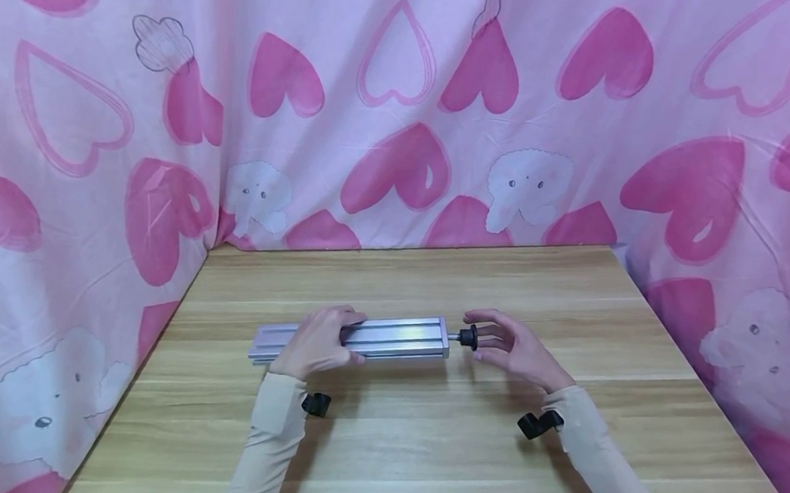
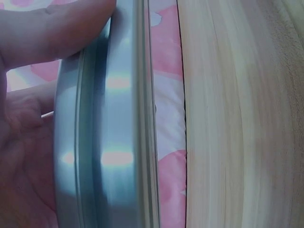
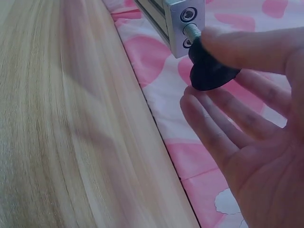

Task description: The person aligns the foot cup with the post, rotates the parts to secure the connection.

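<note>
I have the left hand (image 1: 315,345) gripping the long silver grooved metal bar (image 1: 402,337) over the wood-grain table (image 1: 411,446); the right hand (image 1: 518,351), fingers spread, surrounds its black round screw-mounted foot (image 1: 468,338), pinching or not I can't tell.

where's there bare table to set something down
The table is bare behind the metal profile, up to the pink cloth, and nearer, between the sleeves. Crowded: the profile itself, left hand gripping it, right hand at its black foot.
</note>
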`<state>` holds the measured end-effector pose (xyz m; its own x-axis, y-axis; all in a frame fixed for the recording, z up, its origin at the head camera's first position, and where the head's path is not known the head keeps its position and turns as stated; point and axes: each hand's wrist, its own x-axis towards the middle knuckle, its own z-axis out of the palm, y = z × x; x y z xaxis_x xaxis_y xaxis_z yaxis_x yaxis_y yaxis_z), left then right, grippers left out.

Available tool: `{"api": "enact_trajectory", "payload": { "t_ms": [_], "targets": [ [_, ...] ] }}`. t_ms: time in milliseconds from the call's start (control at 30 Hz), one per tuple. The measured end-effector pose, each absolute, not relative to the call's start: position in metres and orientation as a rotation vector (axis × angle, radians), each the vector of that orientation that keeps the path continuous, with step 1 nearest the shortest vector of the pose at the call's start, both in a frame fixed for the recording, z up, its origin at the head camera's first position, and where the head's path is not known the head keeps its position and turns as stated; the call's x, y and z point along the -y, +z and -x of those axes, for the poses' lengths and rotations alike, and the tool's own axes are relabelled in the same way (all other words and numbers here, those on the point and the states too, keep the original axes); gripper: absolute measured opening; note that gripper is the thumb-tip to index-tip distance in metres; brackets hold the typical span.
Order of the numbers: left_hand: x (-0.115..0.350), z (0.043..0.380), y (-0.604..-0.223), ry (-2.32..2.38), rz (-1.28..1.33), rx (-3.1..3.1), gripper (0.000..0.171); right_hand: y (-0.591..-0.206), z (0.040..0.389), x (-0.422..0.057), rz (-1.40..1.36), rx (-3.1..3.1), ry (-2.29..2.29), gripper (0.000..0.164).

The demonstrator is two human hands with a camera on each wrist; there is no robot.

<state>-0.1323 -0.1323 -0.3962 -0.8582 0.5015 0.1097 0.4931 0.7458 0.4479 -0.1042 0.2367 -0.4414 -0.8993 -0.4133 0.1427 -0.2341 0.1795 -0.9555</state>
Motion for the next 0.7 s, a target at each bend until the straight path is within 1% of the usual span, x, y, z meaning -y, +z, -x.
{"api": "enact_trajectory", "payload": {
  "t_ms": [133, 333, 467, 633, 700],
  "targets": [
    [0.1319, 0.1317, -0.3963, 0.733, -0.827, -2.924, 0.069, -0.4425, 0.1060, -0.2368, 0.659, -2.299, -1.834, 0.060],
    [0.1311, 0.1314, -0.3963, 0.723, -0.829, -2.948, 0.069, -0.4440, 0.1085, -0.2363, 0.495, -2.348, -1.782, 0.038],
    [0.1299, 0.1325, -0.3968, 0.717, -0.833, -2.963, 0.069, -0.4449, 0.1102, -0.2363, 0.411, -2.278, -1.792, 0.044],
    [0.1290, 0.1335, -0.3970, 0.701, -0.840, -2.976, 0.070, -0.4441, 0.1074, -0.2385, 0.439, -2.336, -1.760, 0.044],
    [0.1288, 0.1334, -0.3969, 0.694, -0.838, -2.980, 0.070, -0.4431, 0.1057, -0.2389, 0.464, -2.361, -1.755, 0.048]
  ]
}}
